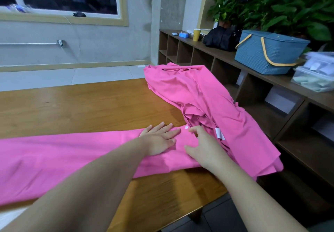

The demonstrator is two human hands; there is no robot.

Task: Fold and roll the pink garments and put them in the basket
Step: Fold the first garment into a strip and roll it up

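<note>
With the left hand (160,139) pressing flat on the folded pink garment (72,157) across the table (81,103), the right hand (202,146), fingers curled at its end, should roll tightly and evenly; the pink pile (207,94) and basket (269,51) wait beyond.

1. Garments (204,96): plain bright pink, with a white tag (219,133).
2. Counter (90,105): orange-brown wood grain.
3. Basket (267,52): blue woven texture, yellow handles.
4. Shelf (226,58): dark brown.
5. Cup (196,35): yellow.
6. Plants (282,9): green.
</note>
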